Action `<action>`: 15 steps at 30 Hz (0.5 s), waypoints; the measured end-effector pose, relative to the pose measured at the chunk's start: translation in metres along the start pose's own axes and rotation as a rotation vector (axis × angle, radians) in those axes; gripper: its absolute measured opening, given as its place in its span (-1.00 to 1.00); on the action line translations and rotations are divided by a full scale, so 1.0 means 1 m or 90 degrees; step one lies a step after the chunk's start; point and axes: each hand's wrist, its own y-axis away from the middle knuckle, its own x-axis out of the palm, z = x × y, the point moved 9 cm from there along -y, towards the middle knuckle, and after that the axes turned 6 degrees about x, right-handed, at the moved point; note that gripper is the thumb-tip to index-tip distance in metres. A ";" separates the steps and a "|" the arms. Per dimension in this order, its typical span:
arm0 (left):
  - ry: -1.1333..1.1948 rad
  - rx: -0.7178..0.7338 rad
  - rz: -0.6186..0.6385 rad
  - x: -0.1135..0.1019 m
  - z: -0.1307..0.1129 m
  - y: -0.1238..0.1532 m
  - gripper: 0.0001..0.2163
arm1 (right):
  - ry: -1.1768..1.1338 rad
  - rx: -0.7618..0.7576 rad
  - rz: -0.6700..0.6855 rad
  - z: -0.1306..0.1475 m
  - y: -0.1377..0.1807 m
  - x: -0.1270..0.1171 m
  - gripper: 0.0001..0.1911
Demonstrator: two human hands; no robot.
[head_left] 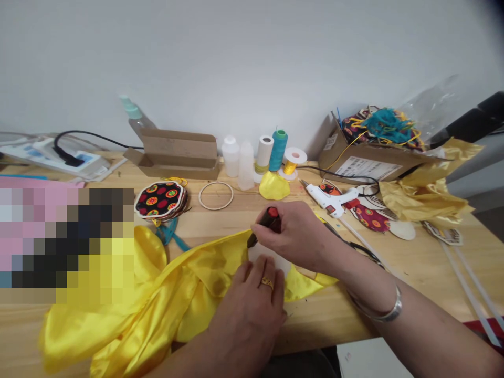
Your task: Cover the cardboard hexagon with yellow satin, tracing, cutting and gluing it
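Right forearm [417, 325]: bare, reaching in from lower right, silver bangle [380, 310] at wrist.
Left hand [246, 304]: open, fingers slightly spread and pressing down on satin and white disc, gold ring [266, 283] on one finger.
Right hand [293, 233]: closed around marker, knuckles up, just above left hand.
Marker [270, 220]: dark barrel, red end, tip angled down-left, touching or just above satin's edge.
Yellow satin [197, 278]: glossy, soft, heavily folded, spread under both hands and spilling over bench's front edge at lower left.
White disc [270, 257]: round, partly under satin and left hand.
Bench [323, 328]: pale pine, front edge just below hands, open wood right of satin.
Ahead: wooden hoop [216, 195], thin and circular; patterned patches [160, 200] stacked beyond satin.
Back edge: plastic bottles [230, 156], thread spools [278, 149], cardboard box [366, 163].
Right side: glue gun [328, 198], white plastic, lying near crumpled gold satin [425, 189].
Left side: pixelated patch [63, 236], contents hidden.
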 end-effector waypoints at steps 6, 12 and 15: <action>-0.017 0.004 -0.042 -0.003 0.000 0.001 -0.61 | 0.043 -0.015 0.014 0.005 -0.005 0.000 -0.75; -0.018 0.011 -0.047 -0.003 -0.001 0.003 -0.59 | 0.062 -0.028 0.018 0.004 -0.009 -0.002 -0.68; -0.020 0.011 -0.049 -0.003 -0.001 0.002 -0.59 | 0.062 -0.035 0.018 0.005 -0.008 -0.004 -0.71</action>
